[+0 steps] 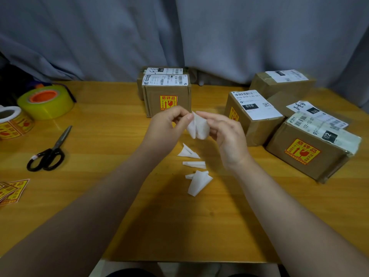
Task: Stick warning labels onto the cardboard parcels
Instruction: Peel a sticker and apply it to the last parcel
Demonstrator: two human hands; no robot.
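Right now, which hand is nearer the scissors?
Left. The left hand is mid-table, to the right of the scissors; the right hand is farther right still. Both pinch one white backing paper.

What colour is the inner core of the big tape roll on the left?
Orange core, ringed by yellowish tape; clearest in the head view.

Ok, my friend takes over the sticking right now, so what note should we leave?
Left grip and right grip both pinch one white backing paper above the table; neither holds a label.
Done: warning labels show on the middle parcel, the 010 parcel and the near right parcel. Three used backings lie on the table.
Left: no warning label shows on the back right parcel, the parcel with handwriting or the parcel behind the middle one.
Spare cut labels lie at the left edge, near the label roll.
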